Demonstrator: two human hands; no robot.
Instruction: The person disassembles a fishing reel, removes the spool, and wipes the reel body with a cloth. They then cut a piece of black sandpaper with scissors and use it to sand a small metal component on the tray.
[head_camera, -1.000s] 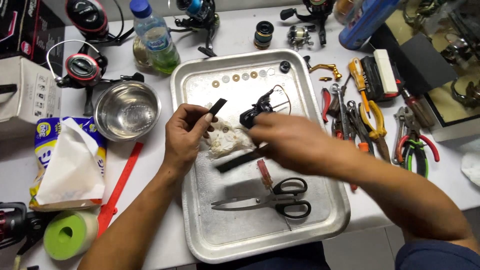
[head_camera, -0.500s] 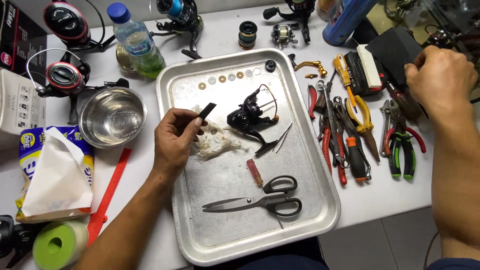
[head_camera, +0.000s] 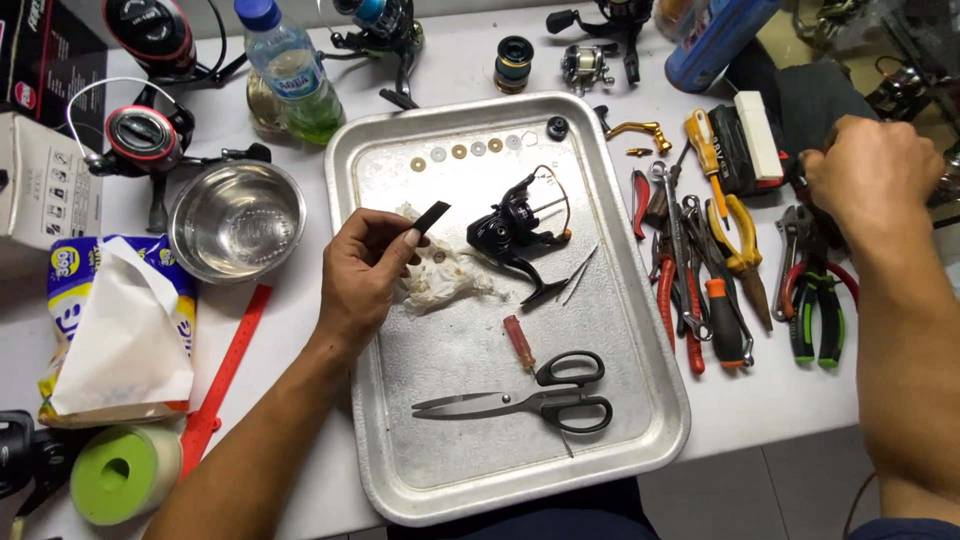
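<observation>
Black flat strip (head_camera: 432, 215) pinched in my L hand (head_camera: 365, 270) fingers, over metal tray (head_camera: 640, 400), near black reel (head_camera: 515, 225). Looks light, stiff; hold by edges. R hand (head_camera: 868, 175) curled among tools at bench edge; grip contents – can't tell.

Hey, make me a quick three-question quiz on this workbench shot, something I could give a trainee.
1. True or false: the left hand pinches a small flat black piece over the metal tray.
2. Which lies nearest the tray's front edge? A) the black fishing reel B) the scissors C) the row of washers
3. Where is the right hand: over the tray, or off it among the hand tools to the tray's right?

Key
1. True.
2. B.
3. Off the tray, at the far right among the tools; whether it grips anything cannot be told.
</observation>
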